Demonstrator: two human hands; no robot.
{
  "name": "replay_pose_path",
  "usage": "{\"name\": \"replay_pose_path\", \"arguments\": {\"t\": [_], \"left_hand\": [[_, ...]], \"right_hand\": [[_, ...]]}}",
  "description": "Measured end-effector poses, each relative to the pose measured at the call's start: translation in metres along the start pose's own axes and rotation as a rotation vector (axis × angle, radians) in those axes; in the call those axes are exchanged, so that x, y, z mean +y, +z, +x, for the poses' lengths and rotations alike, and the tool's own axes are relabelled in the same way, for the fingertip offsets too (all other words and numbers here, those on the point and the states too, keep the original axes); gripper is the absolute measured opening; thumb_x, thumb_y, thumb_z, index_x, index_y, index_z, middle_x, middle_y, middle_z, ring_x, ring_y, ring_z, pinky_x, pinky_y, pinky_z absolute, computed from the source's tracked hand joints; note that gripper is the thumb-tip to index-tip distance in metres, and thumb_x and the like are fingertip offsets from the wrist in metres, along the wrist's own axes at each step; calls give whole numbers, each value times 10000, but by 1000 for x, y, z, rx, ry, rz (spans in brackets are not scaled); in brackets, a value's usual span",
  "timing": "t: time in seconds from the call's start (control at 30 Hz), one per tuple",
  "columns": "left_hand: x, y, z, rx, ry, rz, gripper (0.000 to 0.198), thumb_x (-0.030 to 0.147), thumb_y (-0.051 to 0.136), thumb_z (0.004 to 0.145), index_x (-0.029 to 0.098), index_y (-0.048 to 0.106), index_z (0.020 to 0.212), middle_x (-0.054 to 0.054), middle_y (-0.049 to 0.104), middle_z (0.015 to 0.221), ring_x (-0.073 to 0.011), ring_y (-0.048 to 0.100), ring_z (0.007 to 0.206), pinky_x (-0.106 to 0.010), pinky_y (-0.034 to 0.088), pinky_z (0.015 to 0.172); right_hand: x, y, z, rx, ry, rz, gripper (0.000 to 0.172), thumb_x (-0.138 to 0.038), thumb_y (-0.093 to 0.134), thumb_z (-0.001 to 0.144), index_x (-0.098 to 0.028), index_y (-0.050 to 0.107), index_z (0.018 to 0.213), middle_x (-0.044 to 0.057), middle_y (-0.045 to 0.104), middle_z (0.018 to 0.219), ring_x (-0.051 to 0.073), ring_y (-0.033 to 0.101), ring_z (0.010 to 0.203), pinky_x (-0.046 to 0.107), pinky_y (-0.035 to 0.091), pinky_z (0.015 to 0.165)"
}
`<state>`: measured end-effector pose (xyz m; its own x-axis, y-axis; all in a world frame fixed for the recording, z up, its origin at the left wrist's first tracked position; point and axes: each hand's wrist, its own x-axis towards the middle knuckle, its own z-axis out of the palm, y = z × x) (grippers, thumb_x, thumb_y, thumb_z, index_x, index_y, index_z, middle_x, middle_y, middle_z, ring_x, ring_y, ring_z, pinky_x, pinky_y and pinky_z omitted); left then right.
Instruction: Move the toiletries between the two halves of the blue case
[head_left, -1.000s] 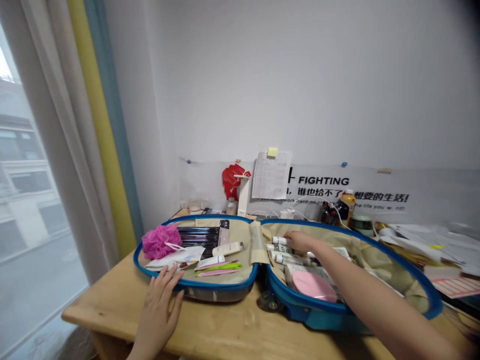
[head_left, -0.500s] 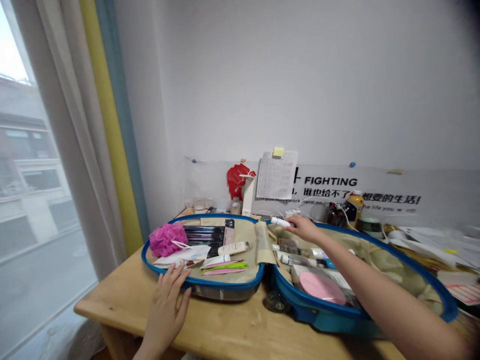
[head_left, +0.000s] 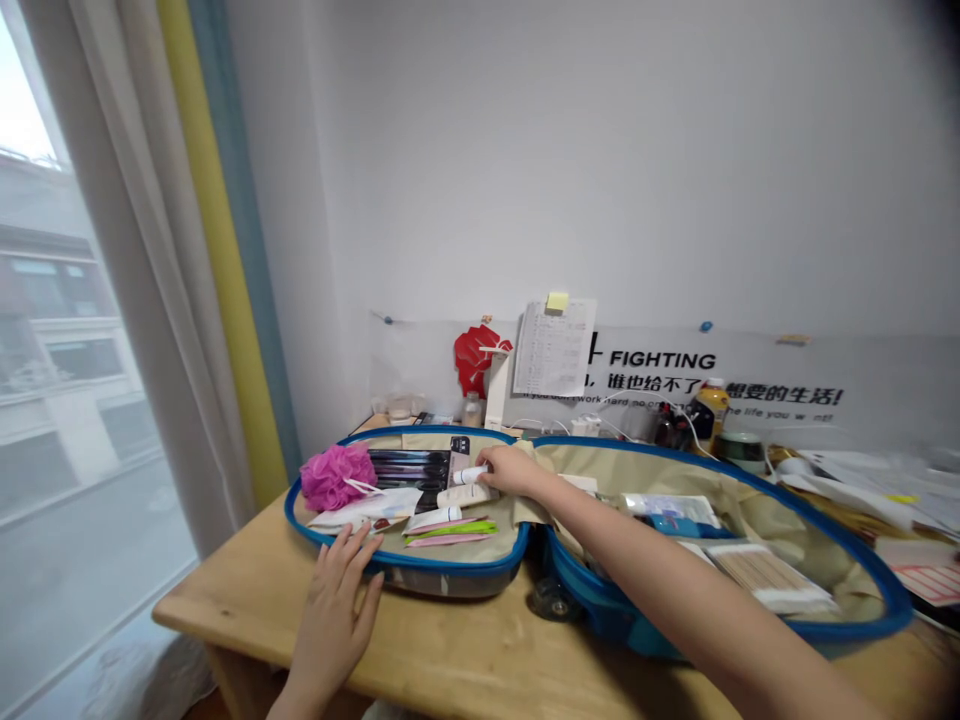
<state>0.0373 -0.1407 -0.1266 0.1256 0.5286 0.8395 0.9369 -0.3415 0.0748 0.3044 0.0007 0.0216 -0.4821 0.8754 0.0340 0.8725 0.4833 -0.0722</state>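
Note:
An opened suitcase [head_left: 450, 583] with blue edges lies across the desk. Over its left half, my right hand [head_left: 510, 468] grips a small white tube [head_left: 469, 475], close above a cream-coloured tube [head_left: 465, 496]. My left hand [head_left: 341, 580] rests with spread fingers at the front left rim, holding nothing. Around it in that half are a pink bath puff [head_left: 337, 476], a pack of dark sticks [head_left: 409, 468], a white packet [head_left: 397, 505], another white tube [head_left: 433, 519] and pink and green packets [head_left: 454, 533].
In the right half sit a pack of cotton swabs [head_left: 769, 572] and a blue-white packet [head_left: 671, 510]; my forearm hides part of it. Behind stand a white lamp [head_left: 496, 390], a yellow-labelled bottle [head_left: 710, 408] and a jar [head_left: 741, 450]. Papers [head_left: 847, 490] pile up at the right.
My right hand has carried the white tube leftward and down, from above the suitcase's middle to its left half. My left hand has stayed on the rim.

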Motion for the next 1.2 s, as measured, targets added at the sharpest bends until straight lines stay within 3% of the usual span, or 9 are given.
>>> {"name": "replay_pose_path", "arguments": {"t": [0.23,0.47,0.57,0.67,0.77,0.9,1.03,1.2], "left_hand": [[2,-1,1,12,15,11,464,252,442,912,242,404,1375,-93,535,1372,-242,332,1391,-506,245,1145],[1,0,1,9,-1,-9,473,269,442,909,252,408,1380,-84,531,1378,-248,348,1382,-511,250,1143],[1,0,1,9,11,-11,474,263,443,909,252,405,1381,-85,536,1371,-246,344,1384,-508,253,1141],[0,0,1,12,24,-5,467,255,439,913,245,399,1379,-93,529,1375,-244,316,1398,-512,247,1141],[-1,1,0,12,27,-6,461,254,439,915,242,398,1375,-99,528,1372,-246,310,1400,-519,245,1139],[-2,2,0,10,22,-20,460,262,447,910,246,409,1368,-94,526,1376,-251,312,1400,-516,249,1138],[-1,2,0,7,14,-19,466,264,444,908,255,408,1373,-90,532,1372,-253,341,1385,-514,245,1142],[-2,1,-1,-1,11,-11,492,251,448,904,265,382,1391,-94,531,1372,-260,339,1386,-530,250,1136]], "right_hand": [[-2,-1,-10,-74,-6,22,321,-380,547,899,-169,583,1138,67,611,1131,167,600,981,395,509,863],[-4,-1,-9,-68,-6,71,291,-377,543,901,-173,602,1100,64,616,1128,163,599,981,387,507,867],[16,-19,-9,-18,39,85,309,-385,527,909,-180,592,1131,69,601,1169,173,588,1017,399,497,889],[52,-40,-17,-7,135,71,343,-398,515,913,-179,570,1171,77,583,1200,188,577,1049,418,487,905],[90,-45,-38,-152,202,63,318,-393,540,900,-161,596,1111,63,609,1140,182,593,1007,402,499,879],[119,-28,-69,-419,256,79,279,-365,587,875,-142,616,1039,46,633,1055,166,609,947,379,514,838],[126,-11,-83,-537,339,105,313,-372,580,879,-144,593,1094,51,622,1065,157,611,917,361,526,797],[118,-3,-84,-558,419,119,336,-379,565,889,-151,571,1135,55,618,1054,141,613,869,339,538,748]]}}
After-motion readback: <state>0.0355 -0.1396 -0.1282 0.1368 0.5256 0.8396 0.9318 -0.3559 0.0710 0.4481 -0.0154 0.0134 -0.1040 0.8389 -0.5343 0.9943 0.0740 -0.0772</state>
